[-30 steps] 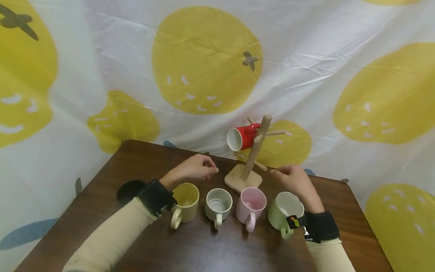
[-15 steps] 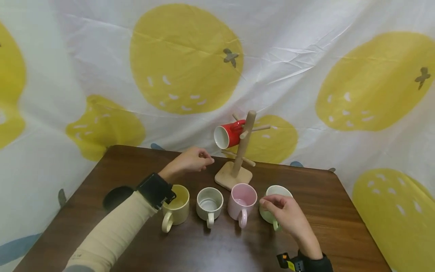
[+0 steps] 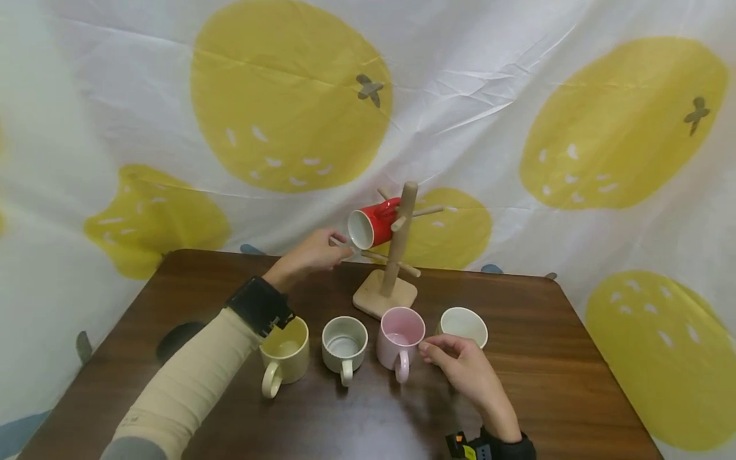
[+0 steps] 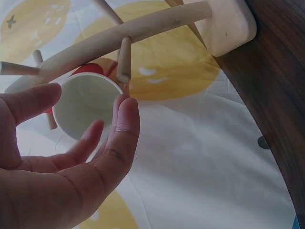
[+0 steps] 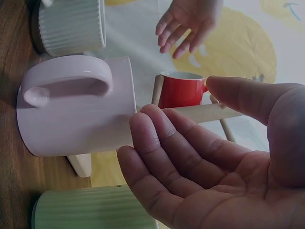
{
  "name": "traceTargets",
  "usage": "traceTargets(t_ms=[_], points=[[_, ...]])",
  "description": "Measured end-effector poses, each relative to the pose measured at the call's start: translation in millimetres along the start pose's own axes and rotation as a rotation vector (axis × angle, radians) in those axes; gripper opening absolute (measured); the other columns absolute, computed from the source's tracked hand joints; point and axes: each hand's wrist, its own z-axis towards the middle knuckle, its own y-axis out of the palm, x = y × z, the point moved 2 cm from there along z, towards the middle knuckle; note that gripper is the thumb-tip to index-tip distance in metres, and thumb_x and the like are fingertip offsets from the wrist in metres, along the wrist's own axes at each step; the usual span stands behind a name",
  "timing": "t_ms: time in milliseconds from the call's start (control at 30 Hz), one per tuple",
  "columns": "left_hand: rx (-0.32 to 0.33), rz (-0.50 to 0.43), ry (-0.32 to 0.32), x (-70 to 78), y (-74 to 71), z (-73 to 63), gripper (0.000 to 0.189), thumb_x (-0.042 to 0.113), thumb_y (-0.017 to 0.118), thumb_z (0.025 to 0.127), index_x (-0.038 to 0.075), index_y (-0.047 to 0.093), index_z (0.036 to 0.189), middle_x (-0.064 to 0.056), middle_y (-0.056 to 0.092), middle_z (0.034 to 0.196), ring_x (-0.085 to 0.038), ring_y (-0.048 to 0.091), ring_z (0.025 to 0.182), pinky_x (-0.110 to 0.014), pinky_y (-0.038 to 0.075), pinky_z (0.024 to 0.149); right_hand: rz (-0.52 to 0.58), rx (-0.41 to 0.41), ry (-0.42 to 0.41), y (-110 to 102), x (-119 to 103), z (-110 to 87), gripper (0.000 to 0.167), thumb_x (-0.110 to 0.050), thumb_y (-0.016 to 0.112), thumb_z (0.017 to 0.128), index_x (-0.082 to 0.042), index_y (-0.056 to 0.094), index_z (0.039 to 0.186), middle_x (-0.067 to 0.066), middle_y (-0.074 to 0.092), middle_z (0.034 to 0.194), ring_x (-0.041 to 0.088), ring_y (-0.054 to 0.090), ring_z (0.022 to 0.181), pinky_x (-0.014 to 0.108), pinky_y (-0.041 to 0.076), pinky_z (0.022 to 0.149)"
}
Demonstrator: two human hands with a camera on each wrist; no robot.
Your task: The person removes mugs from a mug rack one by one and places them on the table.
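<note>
A red mug (image 3: pixel 375 223) hangs by its handle on an upper peg of the wooden mug tree (image 3: pixel 402 239), its white mouth facing left. My left hand (image 3: pixel 319 251) is just left of and below that mouth, holding nothing. In the left wrist view its thumb and bent fingers (image 4: pixel 126 117) are spread before the mug's white inside (image 4: pixel 86 102). My right hand (image 3: pixel 462 377) is between the pink mug (image 3: pixel 393 351) and the green mug (image 3: pixel 464 324), partly covering the green one. Its palm faces up in the right wrist view, fingers (image 5: pixel 145 133) relaxed near the pink mug's rim.
A yellow mug (image 3: pixel 293 364) and a pale grey-green mug (image 3: pixel 345 358) complete the front row, handles toward me. The mug tree's square base (image 3: pixel 376 300) stands behind them on the dark wooden table (image 3: pixel 552 358). A lemon-print cloth (image 3: pixel 448 128) hangs behind.
My right hand has drawn back from the mug tree's right side and moved toward me, to the pink mug's right. My left hand has risen slightly toward the red mug. The view has shifted right.
</note>
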Motion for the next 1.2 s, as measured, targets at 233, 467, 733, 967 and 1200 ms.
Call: traceTargets(t_ms=[233,467,733,967,1200], points=[[0.05,0.028,0.022,5.3,-1.4,10.8,0.064,0.028,0.068,0.09,-0.004,0.041,0.137,-0.018,0.058,0.107,-0.024,0.057,0.081,-0.032,0.05,0.071,0.009,-0.022,-0.022,-1,5,3.1,0.025,-0.016,0.066,0.094,0.006,0.071,0.107,0.01,0.073,0.094,0.025,0.068,0.09,0.025,0.053,0.079],[0.084,-0.006,0.021,11.2,-0.2,13.2,0.082,0.031,0.073,0.086,-0.002,0.028,0.146,-0.026,0.042,0.143,-0.039,0.045,0.124,-0.05,0.039,0.106,0.013,-0.004,-0.021,0,4,-4.9,0.025,-0.016,0.067,0.094,0.006,0.071,0.106,0.009,0.073,0.091,0.024,0.068,0.089,0.024,0.052,0.079],[0.106,-0.094,0.054,14.9,5.8,17.3,0.082,0.026,0.076,0.084,-0.003,0.028,0.144,-0.023,0.045,0.137,-0.036,0.047,0.119,-0.047,0.039,0.104,0.005,-0.046,-0.046,10,0,-12.3,0.023,-0.018,0.068,0.094,0.001,0.072,0.107,0.012,0.072,0.096,0.027,0.068,0.093,0.024,0.051,0.078],[0.088,-0.113,0.06,17.1,10.7,26.2,0.08,0.028,0.078,0.083,0.001,0.031,0.143,-0.02,0.045,0.138,-0.034,0.047,0.121,-0.045,0.04,0.104,0.015,-0.072,-0.092,10,-5,-16.6,0.024,-0.019,0.067,0.094,0.0,0.072,0.108,0.017,0.072,0.102,0.016,0.067,0.089,0.024,0.051,0.078],[0.085,-0.203,0.158,18.5,17.8,36.6,0.066,0.019,0.078,0.084,0.004,0.042,0.137,-0.015,0.054,0.131,-0.031,0.053,0.115,-0.039,0.047,0.094,0.012,-0.089,-0.107,13,-8,-16.6,0.024,-0.02,0.068,0.094,-0.001,0.072,0.109,0.015,0.072,0.101,0.02,0.066,0.09,0.024,0.05,0.076]])
